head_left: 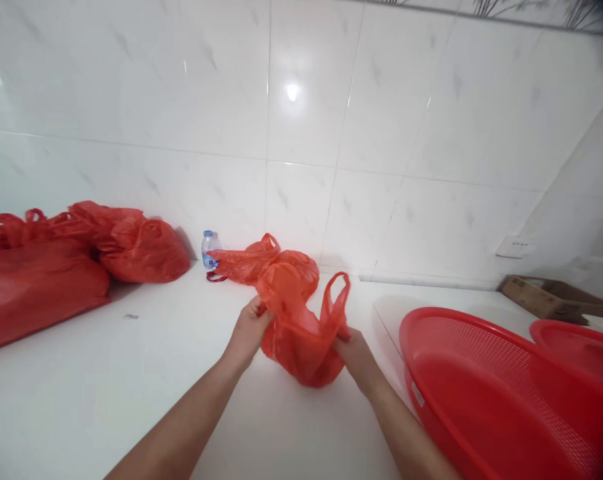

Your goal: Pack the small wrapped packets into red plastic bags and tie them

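A thin red plastic bag [301, 347] is held up between my two hands above the white table, its mouth spread and one loop handle standing up on the right. My left hand [251, 328] pinches the left side of its rim. On the other side my right hand [352, 353] is closed on the rim below the loop handle. Whatever lies inside the bag cannot be made out. Right behind it, another crumpled red plastic bag [241, 265] rests on the table against the wall.
A small bottle with a blue cap [209, 248] stands by the wall. Filled red bags [36, 273] lie at the left. A large red plastic basket [451, 347] takes up the right, with a second red basket [576, 340] and a cardboard box [556, 298] behind. A socket [514, 247] is on the wall.
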Demonstrator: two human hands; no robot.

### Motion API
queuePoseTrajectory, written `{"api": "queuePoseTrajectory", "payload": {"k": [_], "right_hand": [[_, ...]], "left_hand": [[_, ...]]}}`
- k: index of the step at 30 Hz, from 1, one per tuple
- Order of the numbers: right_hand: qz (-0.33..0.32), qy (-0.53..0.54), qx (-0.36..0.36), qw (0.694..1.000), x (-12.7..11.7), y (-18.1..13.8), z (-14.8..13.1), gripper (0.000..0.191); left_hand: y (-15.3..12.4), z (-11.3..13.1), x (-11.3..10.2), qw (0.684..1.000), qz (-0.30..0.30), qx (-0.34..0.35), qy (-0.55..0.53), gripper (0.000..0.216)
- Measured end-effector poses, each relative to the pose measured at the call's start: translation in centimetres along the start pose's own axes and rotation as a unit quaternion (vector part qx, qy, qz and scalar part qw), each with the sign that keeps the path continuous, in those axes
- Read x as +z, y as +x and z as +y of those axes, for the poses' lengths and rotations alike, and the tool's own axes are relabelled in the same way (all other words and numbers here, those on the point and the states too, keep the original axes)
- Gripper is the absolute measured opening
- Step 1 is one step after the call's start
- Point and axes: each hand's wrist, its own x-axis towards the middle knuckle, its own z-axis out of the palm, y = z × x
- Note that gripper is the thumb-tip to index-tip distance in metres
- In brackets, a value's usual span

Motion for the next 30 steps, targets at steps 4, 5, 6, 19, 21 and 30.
{"api": "queuePoseTrajectory", "payload": {"k": [4, 5, 6, 19, 21, 30], "right_hand": [[0.053, 0.145, 0.012, 0.988, -1.5, 2.0, 0.4, 0.032], [0.060, 0.147, 0.025, 0.987, -1.7, 2.4, 0.8, 0.032], [0.060, 0.137, 0.041, 0.988, -1.9, 2.7, 1.3, 0.030], [-0.057, 0.091, 0.040, 0.993, -1.2, 2.2, 2.4, 0.071], [-0.071, 0.087, 0.049, 0.992, -1.0, 2.5, 1.8, 0.049], [0.078, 0.333, 0.084, 0.936, -2.1, 7.3, 4.3, 0.020]], "left_hand": [[1.8, 1.9, 0.7, 0.993, 0.075, 0.082, -0.050, 0.037], [2.1, 2.1, 0.9, 0.993, 0.071, 0.082, -0.050, 0.036], [2.3, 2.2, 1.2, 0.995, 0.059, 0.072, -0.047, 0.034], [3.6, -0.3, 1.9, 0.989, 0.051, -0.070, -0.116, 0.033], [3.8, -0.4, 1.6, 0.983, 0.050, -0.117, -0.131, 0.027], [4.6, -2.9, 0.3, 0.970, 0.050, -0.146, -0.187, 0.027]]}}
